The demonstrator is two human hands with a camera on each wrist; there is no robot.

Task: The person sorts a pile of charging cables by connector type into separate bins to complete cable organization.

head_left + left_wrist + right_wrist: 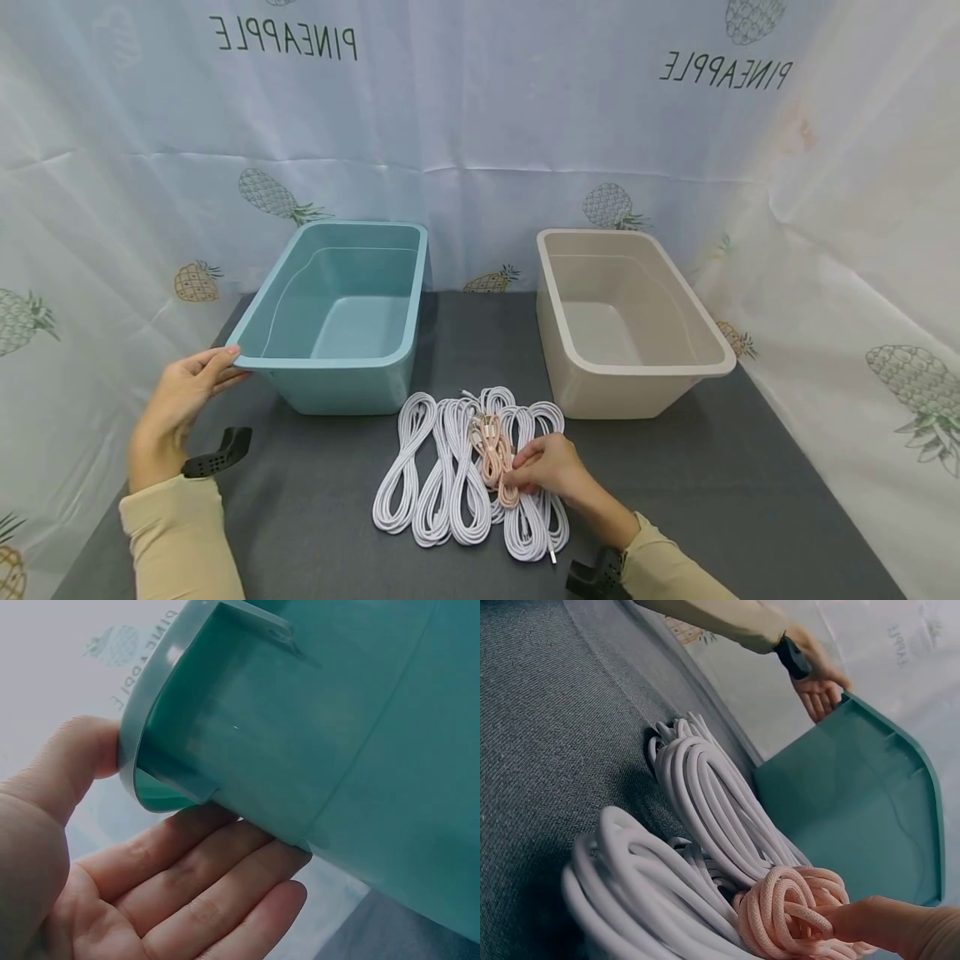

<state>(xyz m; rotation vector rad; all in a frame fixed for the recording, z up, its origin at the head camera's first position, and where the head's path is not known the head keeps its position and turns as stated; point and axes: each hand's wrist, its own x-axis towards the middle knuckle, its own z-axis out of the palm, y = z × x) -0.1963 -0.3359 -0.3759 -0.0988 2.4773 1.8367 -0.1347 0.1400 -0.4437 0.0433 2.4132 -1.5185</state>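
Note:
A teal plastic bin point(367, 388) stands at the left with its open top upward. My left hand point(183, 390) holds its near left corner, thumb against the rim point(129, 750) and fingers beneath. Between the bins lie several coiled white cables point(401, 483), side by side. A smaller pink braided cable point(491, 454), also coiled, rests on top of them. My right hand point(553, 467) pinches this coil at its right side. In the right wrist view, a fingertip point(847, 921) presses into the pink loops.
At the right stands a beige bin point(622, 392), close behind the coils. A dark grey cloth point(315, 517) covers the table. White curtains point(480, 100) with pineapple prints hang behind and along both sides.

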